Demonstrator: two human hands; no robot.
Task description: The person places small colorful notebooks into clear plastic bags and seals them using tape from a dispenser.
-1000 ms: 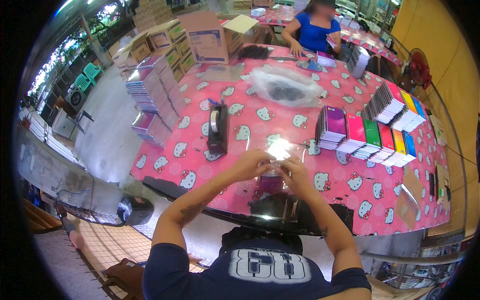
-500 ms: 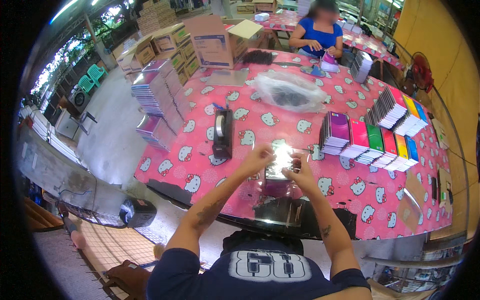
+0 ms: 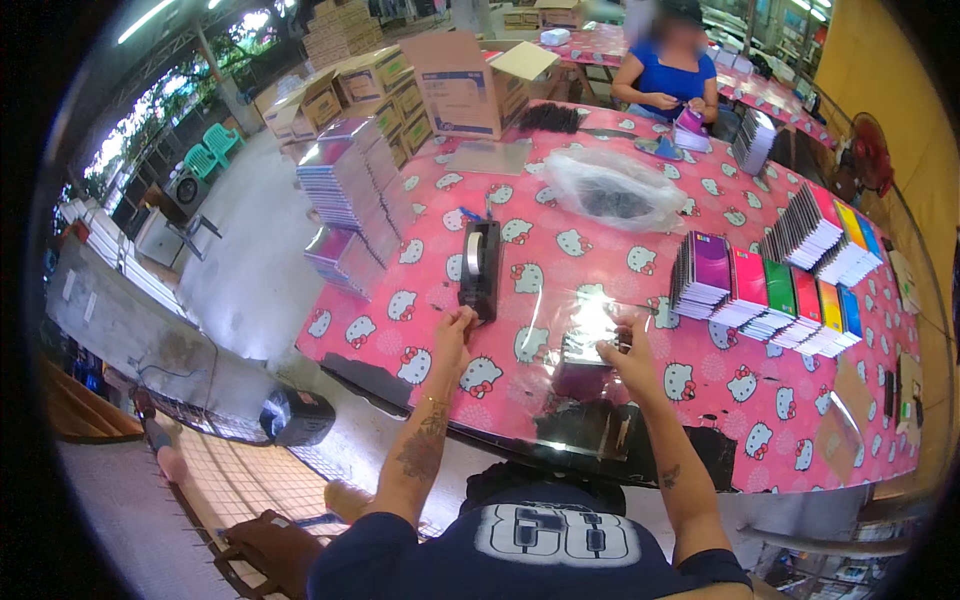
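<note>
My left hand (image 3: 457, 330) is at the near end of a black tape dispenser (image 3: 479, 280), its fingertips pinched together against the dispenser's front. Whatever lies between those fingertips is too small to make out. My right hand (image 3: 627, 350) grips the right side of a notebook stack in clear plastic film (image 3: 587, 345), thumb on top. Strong glare hides much of the stack's upper face; its near side looks dark purple. Loose clear film (image 3: 585, 425) spreads over the near table edge.
Rows of colored spiral notebooks (image 3: 735, 280) stand at right. Tall notebook stacks (image 3: 345, 190) line the left edge, with cardboard boxes (image 3: 455, 90) behind. A plastic bag (image 3: 615, 190) lies mid-table. A person in blue (image 3: 670, 85) handles a purple notebook across the table.
My left hand has left the wrapped stack and moved left to the tape dispenser. My right hand stays on the stack. The whole view has shifted slightly.
</note>
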